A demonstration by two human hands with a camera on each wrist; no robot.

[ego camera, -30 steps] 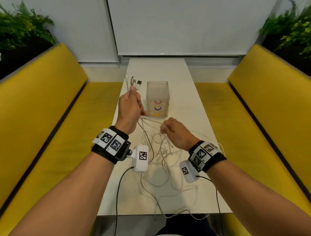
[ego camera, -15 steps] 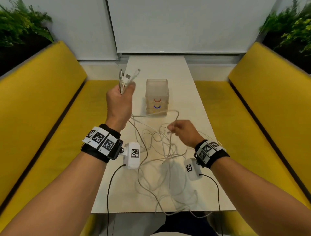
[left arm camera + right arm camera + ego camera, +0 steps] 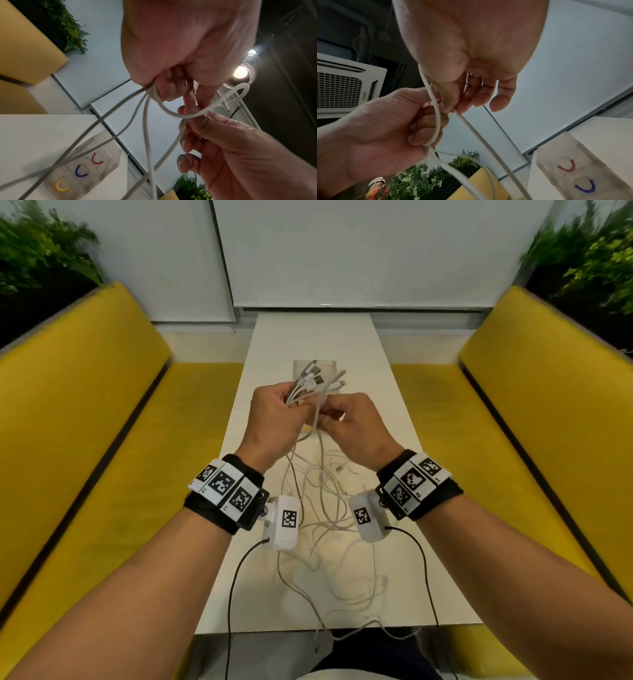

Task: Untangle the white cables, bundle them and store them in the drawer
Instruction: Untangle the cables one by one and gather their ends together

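Observation:
My left hand (image 3: 274, 419) grips several white cables just below their plug ends (image 3: 317, 378), which fan up above the fist. My right hand (image 3: 346, 419) is raised right beside it and pinches one white cable (image 3: 436, 121) between thumb and fingers. The rest of the white cables (image 3: 325, 525) hang down from both hands in a tangled heap on the white table (image 3: 394, 440). The clear drawer unit (image 3: 80, 171), with red, blue and yellow handles, stands on the table behind my hands; in the head view the hands and plugs mostly hide it.
Yellow benches (image 3: 102, 440) run along both sides of the narrow table. Some cable loops hang over the table's near edge (image 3: 342, 635). Black wires (image 3: 236, 594) run from the wrist cameras. Plants (image 3: 41, 258) stand behind the benches.
My right hand has risen from the heap and brought a cable up to the left hand. The left hand has moved right, toward the middle, with the plug ends still in it.

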